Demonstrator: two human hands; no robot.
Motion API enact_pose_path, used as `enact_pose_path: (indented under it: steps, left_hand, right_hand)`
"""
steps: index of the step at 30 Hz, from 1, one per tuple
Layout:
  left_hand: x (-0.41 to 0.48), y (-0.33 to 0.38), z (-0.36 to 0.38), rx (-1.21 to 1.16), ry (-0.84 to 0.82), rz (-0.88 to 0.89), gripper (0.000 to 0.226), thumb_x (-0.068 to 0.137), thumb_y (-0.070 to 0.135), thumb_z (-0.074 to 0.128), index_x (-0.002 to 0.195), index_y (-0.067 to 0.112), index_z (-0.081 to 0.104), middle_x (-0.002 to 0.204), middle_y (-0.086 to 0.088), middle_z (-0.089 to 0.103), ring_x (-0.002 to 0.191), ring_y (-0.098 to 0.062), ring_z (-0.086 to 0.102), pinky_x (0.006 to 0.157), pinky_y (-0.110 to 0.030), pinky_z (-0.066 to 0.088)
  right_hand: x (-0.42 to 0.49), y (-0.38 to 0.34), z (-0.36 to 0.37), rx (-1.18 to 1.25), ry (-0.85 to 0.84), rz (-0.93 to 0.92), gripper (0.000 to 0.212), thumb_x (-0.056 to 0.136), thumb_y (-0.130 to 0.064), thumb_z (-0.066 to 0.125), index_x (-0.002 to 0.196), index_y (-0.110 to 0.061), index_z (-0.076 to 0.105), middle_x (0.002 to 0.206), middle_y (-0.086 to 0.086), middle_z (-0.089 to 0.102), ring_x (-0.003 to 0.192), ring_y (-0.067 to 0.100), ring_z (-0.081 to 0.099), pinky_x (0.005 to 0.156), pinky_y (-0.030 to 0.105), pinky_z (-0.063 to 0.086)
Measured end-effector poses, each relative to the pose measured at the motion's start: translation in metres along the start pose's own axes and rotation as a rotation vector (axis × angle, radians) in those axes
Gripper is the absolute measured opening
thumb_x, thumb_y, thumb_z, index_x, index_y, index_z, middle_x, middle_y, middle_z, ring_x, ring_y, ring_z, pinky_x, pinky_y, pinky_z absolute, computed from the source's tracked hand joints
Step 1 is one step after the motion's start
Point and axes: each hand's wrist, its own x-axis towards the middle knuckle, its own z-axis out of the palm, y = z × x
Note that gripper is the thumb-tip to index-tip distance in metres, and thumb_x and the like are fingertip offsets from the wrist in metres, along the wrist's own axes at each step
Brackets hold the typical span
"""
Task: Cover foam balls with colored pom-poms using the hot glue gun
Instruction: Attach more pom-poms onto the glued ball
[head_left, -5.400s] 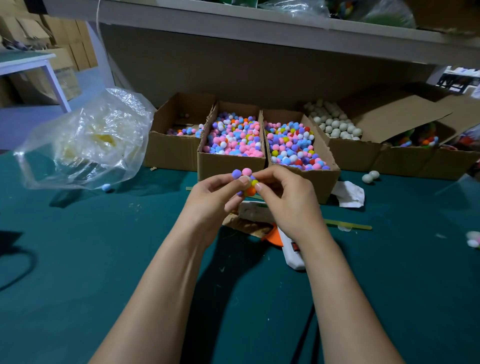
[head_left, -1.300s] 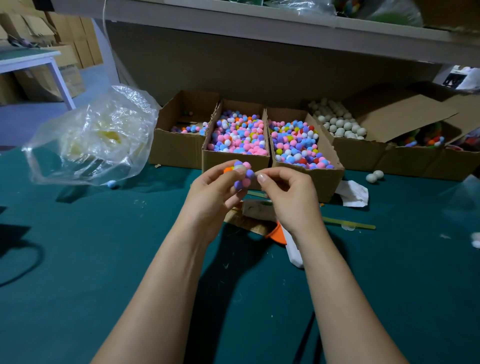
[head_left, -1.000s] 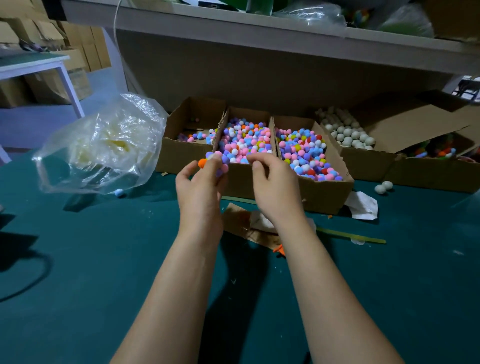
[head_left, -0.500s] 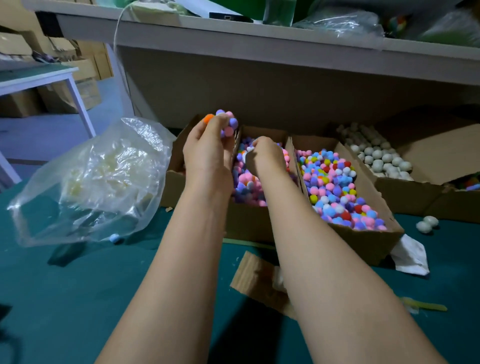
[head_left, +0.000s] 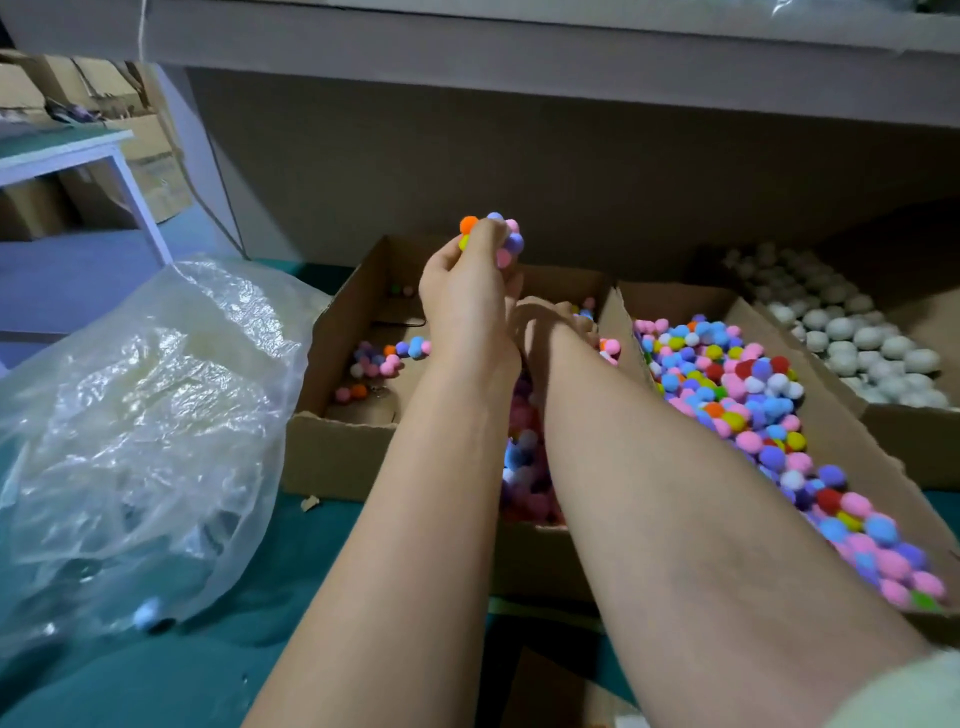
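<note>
My left hand is raised above the cardboard boxes and grips a foam ball covered with colored pom-poms at its fingertips. My right hand reaches down into the middle box of pom-poms, just behind my left wrist. Its fingers dip among the pom-poms and are mostly hidden, so I cannot tell whether they hold anything. The glue gun is out of sight.
A nearly empty box on the left holds a few pom-poms. A full pom-pom box lies on the right, with a box of white foam balls beyond it. A crumpled plastic bag sits left on the green table. A shelf hangs overhead.
I have leaned forward over the boxes. My left hand lifted the covered ball higher. My right hand left the ball and went down into the middle box.
</note>
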Motion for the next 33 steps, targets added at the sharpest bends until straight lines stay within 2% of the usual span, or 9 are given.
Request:
enact_pose_path:
  steps: [3, 9, 13, 17, 20, 22, 26, 30, 33]
  left_hand:
    - [-0.002, 0.006, -0.005, -0.053, -0.009, -0.021, 0.009, 0.091, 0.01, 0.062, 0.084, 0.013, 0.066, 0.076, 0.001, 0.07, 0.079, -0.011, 0.067, 0.062, -0.018, 0.051]
    - [-0.021, 0.022, -0.017, -0.03, -0.034, -0.009, 0.008, 0.089, 0.009, 0.061, 0.087, 0.013, 0.068, 0.076, 0.003, 0.07, 0.077, -0.009, 0.066, 0.078, -0.023, 0.05]
    - [-0.04, 0.032, -0.029, -0.036, -0.038, -0.006, 0.009, 0.091, 0.009, 0.059, 0.088, 0.014, 0.066, 0.083, 0.004, 0.069, 0.081, -0.007, 0.063, 0.075, -0.019, 0.05]
    - [-0.065, 0.039, -0.042, -0.049, -0.061, -0.03, 0.01, 0.09, 0.011, 0.059, 0.087, 0.017, 0.066, 0.084, 0.005, 0.069, 0.075, -0.003, 0.063, 0.07, -0.019, 0.048]
    - [-0.089, 0.039, -0.051, -0.068, -0.074, -0.047, 0.009, 0.091, 0.012, 0.059, 0.09, 0.018, 0.066, 0.081, 0.006, 0.069, 0.07, -0.003, 0.063, 0.069, -0.019, 0.048]
    - [-0.106, 0.036, -0.058, -0.066, -0.07, -0.05, 0.008, 0.091, 0.013, 0.061, 0.092, 0.016, 0.068, 0.086, 0.004, 0.071, 0.076, -0.005, 0.064, 0.067, -0.02, 0.05]
    - [-0.136, 0.023, -0.075, -0.044, -0.026, -0.068, 0.012, 0.089, 0.014, 0.065, 0.1, 0.013, 0.069, 0.101, -0.004, 0.071, 0.094, -0.015, 0.067, 0.071, -0.025, 0.054]
    - [-0.164, 0.011, -0.089, -0.101, 0.015, -0.121, 0.003, 0.088, 0.012, 0.067, 0.09, 0.012, 0.069, 0.09, -0.006, 0.07, 0.088, -0.016, 0.069, 0.063, -0.023, 0.055]
    - [-0.179, 0.002, -0.1, -0.232, 0.017, -0.191, 0.002, 0.085, 0.008, 0.069, 0.085, 0.007, 0.071, 0.082, -0.008, 0.071, 0.075, -0.014, 0.069, 0.064, -0.023, 0.056]
  right_hand:
    - [-0.005, -0.005, -0.01, 0.119, -0.255, -0.003, 0.05, 0.096, -0.026, 0.047, 0.143, -0.011, 0.04, 0.125, 0.018, 0.051, 0.111, 0.034, 0.051, 0.089, 0.029, 0.053]
    - [-0.044, -0.001, -0.055, -0.296, -0.219, -0.26, 0.035, 0.098, -0.03, 0.051, 0.071, -0.007, 0.056, 0.069, 0.006, 0.051, 0.057, 0.018, 0.046, 0.051, 0.025, 0.036]
    - [-0.084, 0.015, -0.068, -0.225, -0.221, -0.346, 0.043, 0.098, -0.043, 0.047, 0.114, -0.008, 0.065, 0.11, 0.011, 0.06, 0.091, 0.026, 0.06, 0.075, 0.031, 0.047]
    - [-0.126, 0.031, -0.065, -0.124, -0.199, -0.463, 0.018, 0.101, -0.024, 0.042, 0.103, -0.019, 0.058, 0.102, 0.003, 0.054, 0.076, 0.014, 0.051, 0.063, 0.02, 0.042]
    - [-0.155, 0.05, -0.054, -0.14, -0.148, -0.536, 0.022, 0.1, -0.013, 0.037, 0.097, -0.015, 0.058, 0.106, 0.006, 0.057, 0.104, 0.02, 0.05, 0.082, 0.026, 0.04]
    - [-0.17, 0.066, -0.046, -0.099, -0.12, -0.555, 0.035, 0.098, -0.008, 0.036, 0.121, -0.015, 0.06, 0.131, 0.008, 0.054, 0.116, 0.026, 0.05, 0.089, 0.03, 0.045]
    - [-0.195, 0.093, -0.035, -0.013, -0.044, -0.611, 0.037, 0.099, -0.011, 0.042, 0.125, -0.03, 0.06, 0.134, 0.002, 0.054, 0.102, 0.018, 0.051, 0.064, 0.018, 0.04]
    - [-0.216, 0.109, -0.037, 0.208, 0.116, -0.638, 0.04, 0.101, -0.01, 0.042, 0.13, -0.032, 0.057, 0.153, -0.002, 0.036, 0.14, 0.018, 0.031, 0.104, 0.026, 0.032]
    - [-0.221, 0.119, -0.04, 0.32, 0.264, -0.595, 0.039, 0.1, -0.006, 0.041, 0.124, -0.029, 0.061, 0.144, -0.002, 0.047, 0.121, 0.013, 0.05, 0.077, 0.005, 0.04]
